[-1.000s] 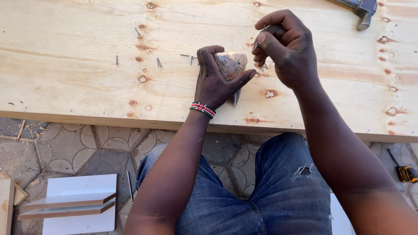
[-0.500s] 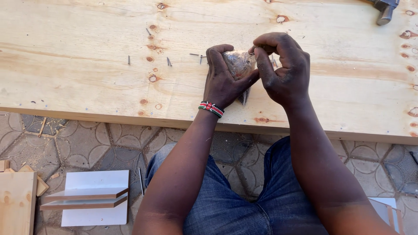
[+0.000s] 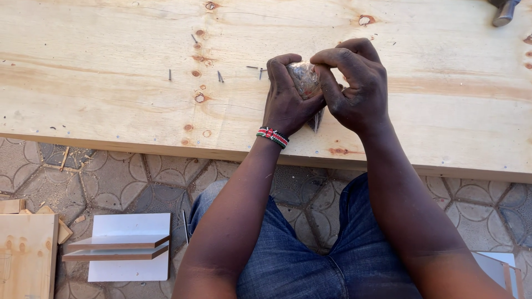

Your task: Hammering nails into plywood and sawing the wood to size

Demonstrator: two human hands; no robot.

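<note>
- Right hand (image 3: 354,88) has come down from above, now pinching into the crinkled clear plastic bag (image 3: 303,77).
- Left hand (image 3: 288,97) fingers are gripping that bag on the pale plywood tabletop (image 3: 111,83), right of the loose nails (image 3: 220,76).

Your left hand (image 3: 289,97) was curled, thumb and fingers wrapped in a closed grip, wrist straight. Your right hand (image 3: 354,83) met it from the right, fingers bent downward, knuckles up. Both forearms reached forward, nearly parallel.
</note>
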